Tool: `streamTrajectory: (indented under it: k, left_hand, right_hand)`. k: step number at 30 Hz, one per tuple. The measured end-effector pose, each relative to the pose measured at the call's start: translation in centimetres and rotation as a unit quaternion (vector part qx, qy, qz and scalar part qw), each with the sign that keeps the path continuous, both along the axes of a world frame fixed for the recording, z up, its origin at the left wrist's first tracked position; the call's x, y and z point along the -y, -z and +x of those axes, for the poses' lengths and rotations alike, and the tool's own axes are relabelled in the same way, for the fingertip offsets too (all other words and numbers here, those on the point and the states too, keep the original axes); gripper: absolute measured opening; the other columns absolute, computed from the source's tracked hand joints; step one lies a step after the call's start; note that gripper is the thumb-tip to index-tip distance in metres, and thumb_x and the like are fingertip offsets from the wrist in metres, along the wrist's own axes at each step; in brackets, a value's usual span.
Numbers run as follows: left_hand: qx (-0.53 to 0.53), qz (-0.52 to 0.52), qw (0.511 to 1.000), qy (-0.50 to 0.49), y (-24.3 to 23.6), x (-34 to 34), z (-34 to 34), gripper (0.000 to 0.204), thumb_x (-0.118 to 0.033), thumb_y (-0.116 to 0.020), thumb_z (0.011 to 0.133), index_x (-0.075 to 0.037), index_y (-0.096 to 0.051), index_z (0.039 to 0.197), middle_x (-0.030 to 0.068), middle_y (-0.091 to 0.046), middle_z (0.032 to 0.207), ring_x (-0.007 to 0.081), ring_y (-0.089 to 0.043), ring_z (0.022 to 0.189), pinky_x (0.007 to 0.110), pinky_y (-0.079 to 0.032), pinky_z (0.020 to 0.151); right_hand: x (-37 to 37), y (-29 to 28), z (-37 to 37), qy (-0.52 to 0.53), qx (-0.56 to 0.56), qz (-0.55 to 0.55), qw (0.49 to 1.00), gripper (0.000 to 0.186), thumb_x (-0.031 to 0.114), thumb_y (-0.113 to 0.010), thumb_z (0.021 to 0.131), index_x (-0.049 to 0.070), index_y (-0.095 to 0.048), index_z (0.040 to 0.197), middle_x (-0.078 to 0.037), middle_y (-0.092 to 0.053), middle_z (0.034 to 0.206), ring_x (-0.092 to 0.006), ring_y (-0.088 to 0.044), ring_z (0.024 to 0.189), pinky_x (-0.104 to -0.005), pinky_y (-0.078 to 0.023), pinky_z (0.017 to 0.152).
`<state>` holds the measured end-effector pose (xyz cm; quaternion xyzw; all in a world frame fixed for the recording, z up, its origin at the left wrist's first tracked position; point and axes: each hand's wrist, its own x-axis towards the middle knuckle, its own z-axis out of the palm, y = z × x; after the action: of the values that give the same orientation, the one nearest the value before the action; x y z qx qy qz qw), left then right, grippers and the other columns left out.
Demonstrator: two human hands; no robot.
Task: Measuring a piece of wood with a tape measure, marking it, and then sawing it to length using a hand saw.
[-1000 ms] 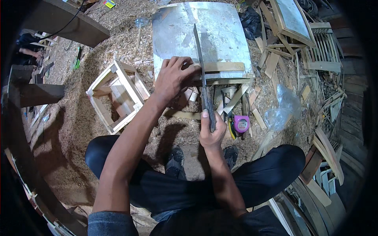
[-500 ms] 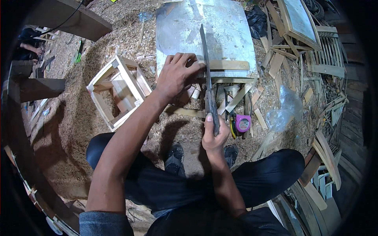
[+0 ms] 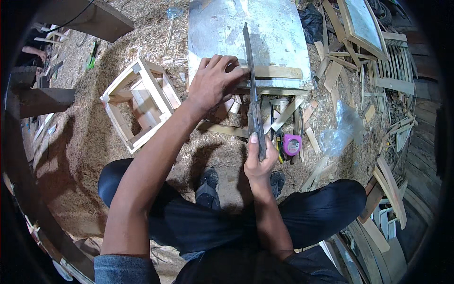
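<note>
Left hand (image 3: pixel 216 81), curled, presses a wooden strip (image 3: pixel 279 72) near the front edge of the worktop (image 3: pixel 279 35); right hand (image 3: pixel 261 158), nearer the body, grips a saw (image 3: pixel 250 57) crossing that edge. Broad surface extends forward past both hands; a wooden frame (image 3: pixel 155 97) stands left of the left hand, a tape measure (image 3: pixel 292 145) just right of the right.

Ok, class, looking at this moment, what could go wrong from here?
The left grip is right beside the blade of the saw, so a slip might cause a cut. Nothing visible holds down the right end of the wooden strip, so that end could twist or lift.
</note>
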<state>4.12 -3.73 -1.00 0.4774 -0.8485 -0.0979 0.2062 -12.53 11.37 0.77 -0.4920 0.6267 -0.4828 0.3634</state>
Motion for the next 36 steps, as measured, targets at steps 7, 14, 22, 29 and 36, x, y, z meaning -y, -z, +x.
streamTrajectory:
  k: [7, 14, 22, 29, 36]
  left_hand:
    - [0.0, 0.007, 1.0, -0.003, 0.0, 0.1, 0.0, 0.06, -0.016, -0.08, 0.07, -0.025, -0.061, 0.126, 0.0062, -0.055, 0.128, 0.0264, -0.052, 0.116, 0.041, -0.041, 0.097]
    - [0.013, 0.003, 1.0, -0.004, 0.4, -0.2, 0.2, 0.062, -0.015, -0.081, 0.069, -0.025, -0.061, 0.127, 0.0055, -0.055, 0.129, 0.0262, -0.053, 0.115, 0.04, -0.041, 0.096]
    - [0.001, 0.005, 1.0, -0.001, 0.2, -0.2, 0.1, 0.063, -0.012, -0.08, 0.068, -0.023, -0.06, 0.127, 0.0052, -0.056, 0.128, 0.0261, -0.053, 0.114, 0.041, -0.041, 0.095]
    - [0.002, 0.0, 1.0, -0.005, 0.0, -0.2, 0.0, 0.067, -0.011, -0.08, 0.065, -0.024, -0.06, 0.127, 0.0048, -0.056, 0.128, 0.0256, -0.053, 0.114, 0.04, -0.041, 0.095]
    - [-0.003, 0.01, 1.0, -0.007, -0.1, -0.5, -0.4, 0.065, -0.012, -0.08, 0.065, -0.024, -0.061, 0.126, 0.005, -0.055, 0.129, 0.0256, -0.053, 0.115, 0.04, -0.041, 0.094]
  right_hand:
    - [0.5, -0.1, -0.1, 0.0, -0.01, -0.005, 1.0, 0.028, 0.017, -0.062, 0.095, 0.002, -0.057, 0.072, -0.001, -0.046, 0.053, -0.008, -0.042, 0.047, -0.0291, -0.031, 0.045]
    - [-0.5, -0.6, -0.2, -0.022, -0.017, -0.025, 0.999, 0.026, 0.018, -0.063, 0.095, 0.002, -0.059, 0.074, 0.0, -0.046, 0.053, -0.0075, -0.042, 0.047, -0.0286, -0.03, 0.044]
    - [-1.3, -0.5, -0.5, -0.018, 0.001, 0.006, 1.0, 0.026, 0.017, -0.062, 0.095, 0.001, -0.059, 0.075, 0.0, -0.047, 0.054, -0.0073, -0.043, 0.048, -0.0274, -0.031, 0.045]
    - [-0.1, -1.1, -0.2, -0.014, -0.003, 0.004, 1.0, 0.028, 0.017, -0.06, 0.097, 0.002, -0.058, 0.072, 0.001, -0.047, 0.054, -0.0066, -0.043, 0.049, -0.0269, -0.031, 0.045]
    - [0.3, -0.8, -0.4, -0.008, -0.006, 0.027, 1.0, 0.027, 0.018, -0.059, 0.096, 0.002, -0.06, 0.075, 0.0, -0.049, 0.055, -0.0075, -0.045, 0.048, -0.027, -0.032, 0.045]
